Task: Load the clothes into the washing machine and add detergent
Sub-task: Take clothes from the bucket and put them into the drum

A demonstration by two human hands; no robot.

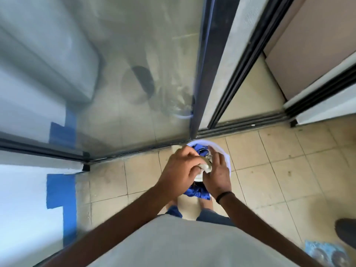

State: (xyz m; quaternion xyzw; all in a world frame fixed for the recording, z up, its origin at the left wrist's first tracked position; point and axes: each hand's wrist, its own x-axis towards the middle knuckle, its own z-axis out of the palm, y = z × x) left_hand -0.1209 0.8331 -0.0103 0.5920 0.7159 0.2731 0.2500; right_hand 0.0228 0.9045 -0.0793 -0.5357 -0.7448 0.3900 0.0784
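While your left hand [178, 170] pinches the pale cloth [205, 167] and your right hand [216, 174] lies flat-fingered on the pile, gather everything from the white basket [227, 158] together, blue garment [198, 191] included.

A bucket [227, 157] with clothes [198, 192] in it stands on the tiled floor [279, 170] at the frame's centre, just below the glass door [115, 74] filling the upper left, with both hands over it, the left hand [178, 172] beside the right hand [216, 173].
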